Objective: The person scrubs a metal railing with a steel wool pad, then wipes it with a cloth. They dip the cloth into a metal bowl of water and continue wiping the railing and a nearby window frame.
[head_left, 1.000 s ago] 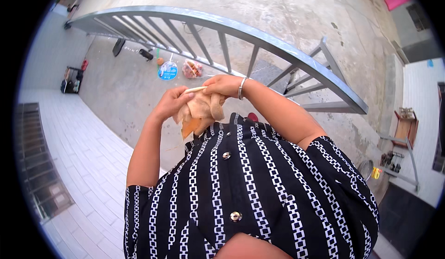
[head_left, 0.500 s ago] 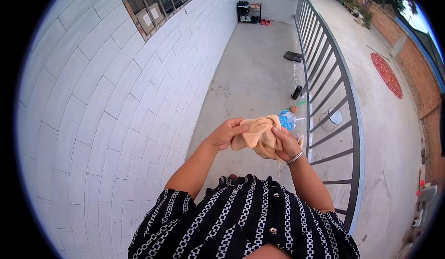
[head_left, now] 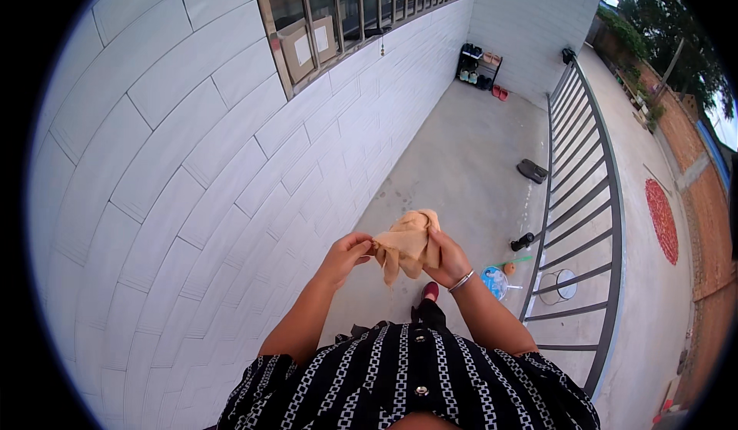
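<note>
A crumpled peach-orange cloth [head_left: 411, 241] is held in front of me between both hands. My left hand [head_left: 344, 257] pinches a corner of it at its left side, fingers closed. On the other side, my right hand [head_left: 450, 257] grips the bunched part, with the thumb pressed on the fabric; a silver bangle [head_left: 462, 279] circles that wrist. Folds of the cloth hang down between the hands. Below it, one of my red shoes [head_left: 430, 291] shows on the concrete floor [head_left: 430, 168].
A white tiled wall [head_left: 231, 168] with a barred window [head_left: 330, 22] runs along the left. To the right stands a metal railing [head_left: 607, 176]. Near its foot are a blue-and-white round container [head_left: 494, 282], a black bottle [head_left: 523, 241] and dark slippers [head_left: 532, 171]. A shoe rack [head_left: 478, 67] stands at the far end.
My view has turned toward the wall and window. The cloth has shifted left in the picture; my left hand now pinches only a corner, and more fabric hangs down.
</note>
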`<state>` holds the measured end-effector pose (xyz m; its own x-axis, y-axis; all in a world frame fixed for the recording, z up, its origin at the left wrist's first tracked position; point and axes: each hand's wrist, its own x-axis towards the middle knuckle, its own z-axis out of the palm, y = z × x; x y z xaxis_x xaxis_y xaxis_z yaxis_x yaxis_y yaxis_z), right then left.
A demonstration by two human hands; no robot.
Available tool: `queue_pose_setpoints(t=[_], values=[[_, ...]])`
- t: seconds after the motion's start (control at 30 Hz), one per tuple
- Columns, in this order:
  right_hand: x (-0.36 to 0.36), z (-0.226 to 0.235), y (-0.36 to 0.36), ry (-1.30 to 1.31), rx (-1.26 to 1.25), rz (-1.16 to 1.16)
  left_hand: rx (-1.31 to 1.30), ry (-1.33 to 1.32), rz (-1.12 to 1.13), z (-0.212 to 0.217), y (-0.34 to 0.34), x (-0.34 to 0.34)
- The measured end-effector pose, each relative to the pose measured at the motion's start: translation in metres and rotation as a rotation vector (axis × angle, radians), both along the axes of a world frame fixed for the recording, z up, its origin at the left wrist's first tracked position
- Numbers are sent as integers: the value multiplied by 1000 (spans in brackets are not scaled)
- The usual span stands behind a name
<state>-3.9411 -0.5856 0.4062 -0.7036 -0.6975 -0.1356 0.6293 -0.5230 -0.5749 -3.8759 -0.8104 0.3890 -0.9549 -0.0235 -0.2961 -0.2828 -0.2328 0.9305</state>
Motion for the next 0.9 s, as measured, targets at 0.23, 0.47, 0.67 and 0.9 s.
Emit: queue_pose_setpoints(t=[0.23,0.47,0.67,0.9], values=[[-188,13,-44,146,-50,133,-70,31,160,5,-37,-143],[-349,58,-85,51,-27,215,-102,175,467,35,-60,-273],[-415,71,-160,252,40,144,-705,463,927,92,-139,-318],[-459,93,-280,1802,284,-342,-1004,521,1127,117,-167,-353]])
